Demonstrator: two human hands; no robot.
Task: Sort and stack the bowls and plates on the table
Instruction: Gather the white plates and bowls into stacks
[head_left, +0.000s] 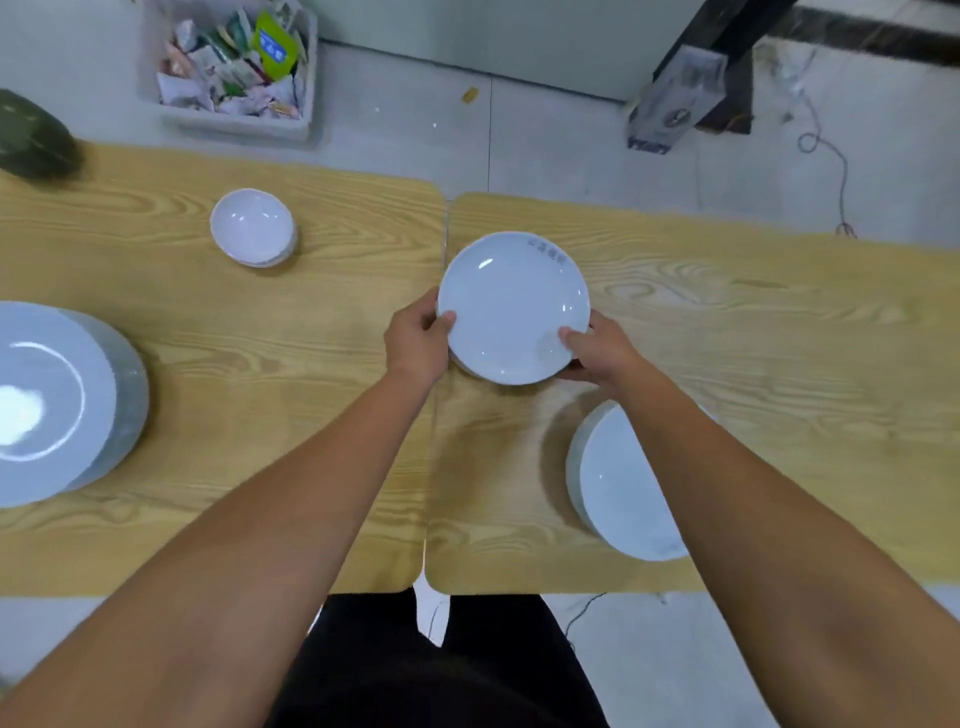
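Observation:
A small white plate (511, 306) with faint printed characters on its far rim is held over the middle of the wooden table (311, 322). My left hand (415, 340) grips its left edge, thumb on the rim. My right hand (597, 353) grips the near right edge, thumb on top. More plate edges show just under it. A stack of white bowls (254, 228) stands at the far left. A stack of large white plates (57, 400) sits at the left edge. Another white plate stack (618, 483) lies near right, partly hidden by my right forearm.
The table is two wooden tops joined at a seam (439, 364). A dark green object (31, 137) lies at the far left corner. On the floor beyond are a bin of crumpled paper and wrappers (234, 62), a black post (722, 67) and a cable (831, 171).

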